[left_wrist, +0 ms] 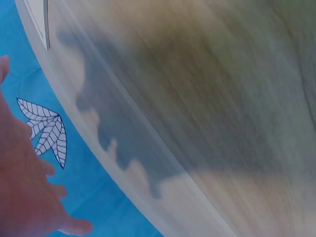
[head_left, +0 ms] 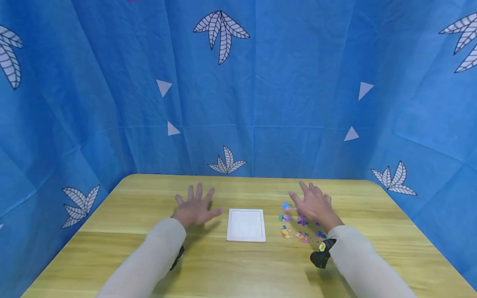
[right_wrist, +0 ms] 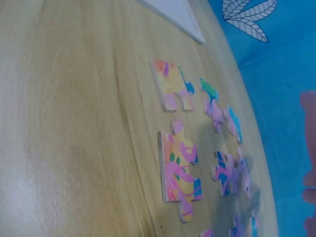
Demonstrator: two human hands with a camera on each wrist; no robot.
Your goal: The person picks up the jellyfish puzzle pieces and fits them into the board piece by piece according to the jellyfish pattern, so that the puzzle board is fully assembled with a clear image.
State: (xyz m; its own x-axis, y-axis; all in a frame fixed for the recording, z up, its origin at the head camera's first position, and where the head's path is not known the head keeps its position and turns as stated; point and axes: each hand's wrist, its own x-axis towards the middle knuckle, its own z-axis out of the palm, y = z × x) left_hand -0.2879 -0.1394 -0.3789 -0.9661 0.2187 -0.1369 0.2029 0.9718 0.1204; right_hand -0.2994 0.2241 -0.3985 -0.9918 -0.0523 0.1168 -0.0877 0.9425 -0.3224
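My left hand (head_left: 194,209) hovers over the table left of a square white puzzle tray (head_left: 246,225), its fingers spread and holding nothing. In the left wrist view that hand (left_wrist: 29,173) shows at the left edge, with its shadow on the wood. My right hand (head_left: 316,205), fingers extended, is above several loose jigsaw pieces (head_left: 286,232) right of the tray and hides some of them. The right wrist view shows a pink and yellow jigsaw piece (right_wrist: 178,170) lying flat, with others around it; only fingertips (right_wrist: 310,148) of that hand appear at the right edge.
The wooden table (head_left: 149,240) has rounded far corners. A blue curtain (head_left: 290,82) with white leaf and triangle prints hangs behind it and along both sides. A black wrist camera (head_left: 321,254) sits under the right wrist.
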